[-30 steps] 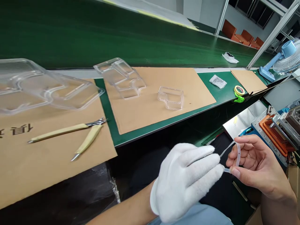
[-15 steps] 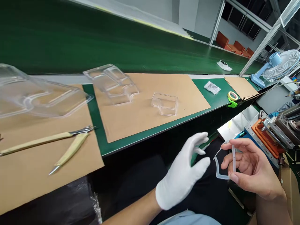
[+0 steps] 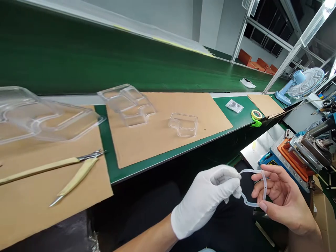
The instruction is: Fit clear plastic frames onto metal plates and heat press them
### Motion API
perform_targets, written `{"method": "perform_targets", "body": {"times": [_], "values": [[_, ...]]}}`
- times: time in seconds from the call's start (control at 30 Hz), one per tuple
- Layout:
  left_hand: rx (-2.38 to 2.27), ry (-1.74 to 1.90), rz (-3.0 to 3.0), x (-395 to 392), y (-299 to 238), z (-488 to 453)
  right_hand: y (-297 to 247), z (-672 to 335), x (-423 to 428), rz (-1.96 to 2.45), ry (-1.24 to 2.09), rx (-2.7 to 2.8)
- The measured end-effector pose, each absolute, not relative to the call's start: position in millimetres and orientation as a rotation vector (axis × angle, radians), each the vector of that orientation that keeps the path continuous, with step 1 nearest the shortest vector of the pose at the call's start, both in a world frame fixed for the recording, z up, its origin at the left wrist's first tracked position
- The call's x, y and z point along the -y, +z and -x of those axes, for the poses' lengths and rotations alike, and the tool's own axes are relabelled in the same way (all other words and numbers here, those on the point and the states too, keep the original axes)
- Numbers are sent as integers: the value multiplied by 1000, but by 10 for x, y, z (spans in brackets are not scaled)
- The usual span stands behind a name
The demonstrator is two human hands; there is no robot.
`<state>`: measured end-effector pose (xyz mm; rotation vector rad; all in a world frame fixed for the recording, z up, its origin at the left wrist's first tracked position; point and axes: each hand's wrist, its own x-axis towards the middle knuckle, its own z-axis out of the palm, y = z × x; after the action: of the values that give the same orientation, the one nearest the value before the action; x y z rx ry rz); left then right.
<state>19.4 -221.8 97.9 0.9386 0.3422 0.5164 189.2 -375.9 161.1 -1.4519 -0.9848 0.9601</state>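
My gloved left hand (image 3: pixel 210 196) is closed, pinching the left side of a translucent flexible gasket-like frame (image 3: pixel 264 183). My bare right hand (image 3: pixel 287 199) grips the same frame on its right side, between thumb and fingers. The frame hangs in the air above my lap, its loop bent and open in the middle. On the cardboard to the left of my hands lies a small clear plastic cover (image 3: pixel 187 125), and behind it a larger clear plastic piece (image 3: pixel 128 105). Neither hand touches these.
Yellow-handled nippers (image 3: pixel 76 171) lie spread on the left cardboard, below large clear plastic parts (image 3: pixel 39 115). Farther right are a bubble-wrap packet (image 3: pixel 234 106), a tape roll (image 3: pixel 256 114), a blue fan (image 3: pixel 301 82) and a metal-and-orange machine (image 3: pixel 301 154).
My left hand has moved right and down and closed on the left side of the frame. The frame is now stretched into a rounder loop between both hands. The camera view has shifted slightly.
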Motion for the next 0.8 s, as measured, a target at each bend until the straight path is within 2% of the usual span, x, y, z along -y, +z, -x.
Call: {"method": "perform_targets", "body": {"times": [0.53, 0.8], "values": [[-463, 487, -1097, 2288, 1045, -194, 1490, -1877, 3858, 1402, 923, 906], [-375, 409, -934, 2387, 1028, -244, 1481, -1877, 3875, 1361, 885, 793]]}}
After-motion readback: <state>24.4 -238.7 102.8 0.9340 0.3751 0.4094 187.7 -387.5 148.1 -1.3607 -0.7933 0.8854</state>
